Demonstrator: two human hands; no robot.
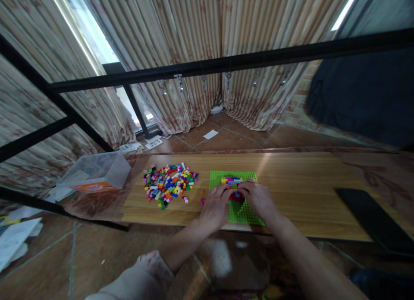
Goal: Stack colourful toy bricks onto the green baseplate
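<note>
A green studded baseplate lies on a wooden board. A small build of red, yellow, blue and white bricks stands on the plate. My left hand rests on the plate's left part, fingers bent and pressed at the build. My right hand meets it from the right, fingers curled onto the same bricks. To the left of the plate lies a loose pile of coloured bricks.
A clear plastic box stands at the board's left end. A black flat object lies at the right. A black metal frame crosses above. Curtains hang behind; papers lie on the tiled floor.
</note>
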